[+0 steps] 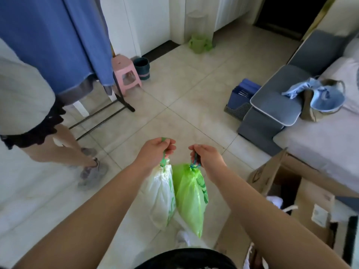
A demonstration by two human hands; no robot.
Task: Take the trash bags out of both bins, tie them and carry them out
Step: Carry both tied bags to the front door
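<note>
- my left hand [155, 152] is clenched round the green drawstring of the white translucent plastic trash bag [161, 195], which hangs cinched shut, off the floor.
- my right hand [206, 158] pinches the knotted cord of the light green plastic trash bag [191, 199], which touches the white one; held by the cords, i think, so the necks stay shut.
- farther off, the dark teal round bin [141, 67] stands beside a pink plastic stool [126, 74].
- the dark doorway [287, 12] beyond looks like my way out.

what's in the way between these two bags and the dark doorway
Nothing visible. The white bag and green bag hang from the left hand and right hand over tiled floor that runs to the dark doorway; the grey sofa flanks it right, a standing person left.
</note>
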